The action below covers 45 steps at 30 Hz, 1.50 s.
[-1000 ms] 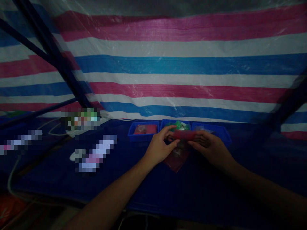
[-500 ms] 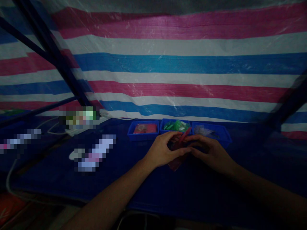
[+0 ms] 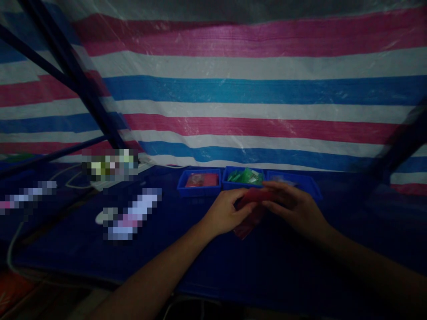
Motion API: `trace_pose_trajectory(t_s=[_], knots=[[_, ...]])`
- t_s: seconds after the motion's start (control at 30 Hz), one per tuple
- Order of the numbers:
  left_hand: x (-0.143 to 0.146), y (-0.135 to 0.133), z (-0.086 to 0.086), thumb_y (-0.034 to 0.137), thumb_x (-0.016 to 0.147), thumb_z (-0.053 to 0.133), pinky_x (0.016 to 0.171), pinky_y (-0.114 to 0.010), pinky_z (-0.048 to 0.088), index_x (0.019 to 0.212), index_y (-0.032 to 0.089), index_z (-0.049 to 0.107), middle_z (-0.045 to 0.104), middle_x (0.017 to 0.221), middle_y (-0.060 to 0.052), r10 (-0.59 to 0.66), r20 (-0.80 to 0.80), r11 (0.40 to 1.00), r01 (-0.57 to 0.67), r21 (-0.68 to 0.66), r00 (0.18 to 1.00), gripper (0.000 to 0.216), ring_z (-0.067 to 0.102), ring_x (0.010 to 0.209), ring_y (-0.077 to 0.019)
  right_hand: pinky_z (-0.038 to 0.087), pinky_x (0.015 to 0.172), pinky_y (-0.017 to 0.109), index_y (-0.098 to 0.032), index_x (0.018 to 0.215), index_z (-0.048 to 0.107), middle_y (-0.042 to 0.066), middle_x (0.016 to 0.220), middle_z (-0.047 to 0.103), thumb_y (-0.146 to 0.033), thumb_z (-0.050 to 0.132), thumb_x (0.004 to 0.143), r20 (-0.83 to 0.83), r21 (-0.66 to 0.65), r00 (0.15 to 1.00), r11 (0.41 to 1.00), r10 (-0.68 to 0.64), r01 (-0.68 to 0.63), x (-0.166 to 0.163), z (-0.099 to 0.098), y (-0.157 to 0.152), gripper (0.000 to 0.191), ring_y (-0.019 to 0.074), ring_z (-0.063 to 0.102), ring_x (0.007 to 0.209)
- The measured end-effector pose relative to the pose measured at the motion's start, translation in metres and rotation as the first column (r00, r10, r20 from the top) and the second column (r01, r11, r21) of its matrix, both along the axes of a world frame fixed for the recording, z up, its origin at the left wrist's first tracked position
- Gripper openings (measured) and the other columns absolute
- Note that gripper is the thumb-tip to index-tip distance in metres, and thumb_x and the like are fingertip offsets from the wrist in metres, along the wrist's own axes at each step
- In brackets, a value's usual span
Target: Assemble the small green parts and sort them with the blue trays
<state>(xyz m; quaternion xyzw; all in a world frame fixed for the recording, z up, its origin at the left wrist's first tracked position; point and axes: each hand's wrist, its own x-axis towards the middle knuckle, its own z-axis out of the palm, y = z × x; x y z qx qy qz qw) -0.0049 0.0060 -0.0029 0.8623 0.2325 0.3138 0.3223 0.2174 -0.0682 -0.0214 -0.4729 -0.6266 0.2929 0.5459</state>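
Note:
Between my hands is a small red plastic bag (image 3: 246, 226), its lower corner hanging toward the table. My left hand (image 3: 224, 212) pinches the bag's left side between thumb and fingers. On the other side, my right hand (image 3: 296, 210) has its fingers over the bag's upper right part and its thumb underneath. The picture is dark, so the fingertips and the bag's contents do not show clearly. Just behind the hands is a blue tray (image 3: 245, 182) of green packets (image 3: 248, 176).
A blue tray (image 3: 200, 192) with red packets (image 3: 203, 179) stands left of the green one. Another blue tray (image 3: 308, 186) at right is partly covered by my right hand. A power strip (image 3: 100, 183) with cables and a round white object (image 3: 103, 218) lie on the blue table (image 3: 200, 266).
The bag's upper part has turned from a thin upright edge to a broader red face. My right hand has shifted slightly to the right, and the thumbs have moved apart.

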Motion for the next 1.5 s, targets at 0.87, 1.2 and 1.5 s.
trace_pose_trajectory(t_s=[0.87, 1.2, 1.5], knots=[[-0.002, -0.011, -0.005, 0.032, 0.103, 0.053, 0.071, -0.029, 0.056, 0.163, 0.027, 0.032, 0.072, 0.081, 0.001, 0.015, -0.056, 0.933, 0.006, 0.36, 0.998, 0.064, 0.064, 0.068, -0.0157, 0.061, 0.077, 0.038, -0.027, 0.099, 0.073, 0.005, 0.097, 0.076, -0.044, 0.072, 0.093, 0.133, 0.155, 0.948, 0.95, -0.29, 0.27, -0.002, 0.007, -0.007, 0.018, 0.0246, 0.073, 0.087], [-0.003, -0.014, -0.001, 0.026, 0.096, 0.053, 0.096, -0.04, 0.056, 0.148, 0.022, 0.052, 0.071, 0.128, -0.012, -0.103, -0.012, 0.958, 0.103, 0.267, 0.995, 0.052, 0.07, 0.109, -0.0262, 0.057, 0.092, 0.047, -0.031, 0.099, 0.073, 0.005, 0.105, 0.078, -0.036, 0.078, 0.089, 0.329, 0.282, 0.944, 0.957, -0.034, -0.064, -0.007, 0.012, -0.012, 0.012, 0.0284, 0.071, 0.101], [-0.007, -0.01, 0.017, 0.04, 0.103, 0.056, 0.08, -0.029, 0.05, 0.096, 0.018, 0.067, 0.071, 0.093, -0.005, 0.063, 0.231, 0.997, -0.072, 0.029, 0.971, 0.026, 0.066, 0.085, -0.0177, 0.053, 0.093, 0.045, -0.029, 0.097, 0.075, 0.006, 0.103, 0.077, -0.036, 0.05, 0.106, 0.274, 0.245, 0.959, 0.97, -0.066, -0.003, 0.0, 0.013, -0.012, 0.027, 0.0274, 0.07, 0.103]])
